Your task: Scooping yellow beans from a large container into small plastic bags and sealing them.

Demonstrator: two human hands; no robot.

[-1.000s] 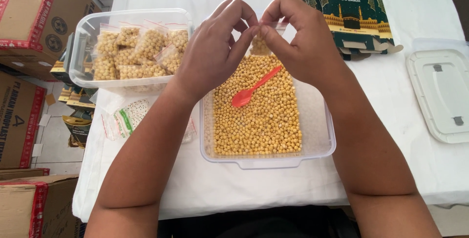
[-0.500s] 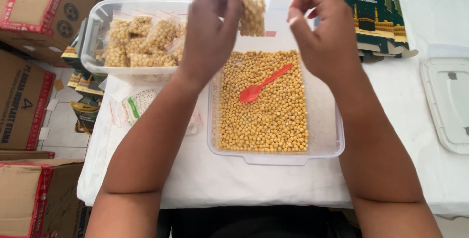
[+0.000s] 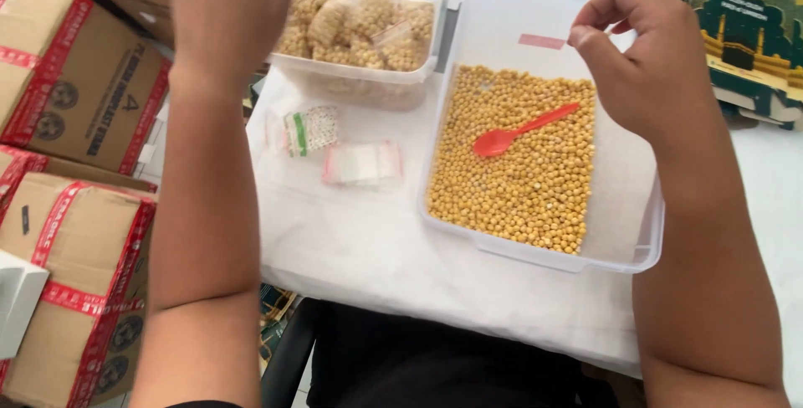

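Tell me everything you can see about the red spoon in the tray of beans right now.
The red spoon is a small, one-piece utensil that looks like plastic, orange-red all over. It lies flat on top of the yellow beans in the clear tub, bowl toward the lower left, handle pointing up and right. It looks empty. Only the beans touch it; the right hand hovers just beyond the handle's tip, without contact.

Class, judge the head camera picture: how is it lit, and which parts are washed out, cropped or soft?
Head view: even, soft light, faint shadows; the white tablecloth is nearly washed out at top; the left hand is cropped and slightly soft; chickpeas and red spoon are sharp.
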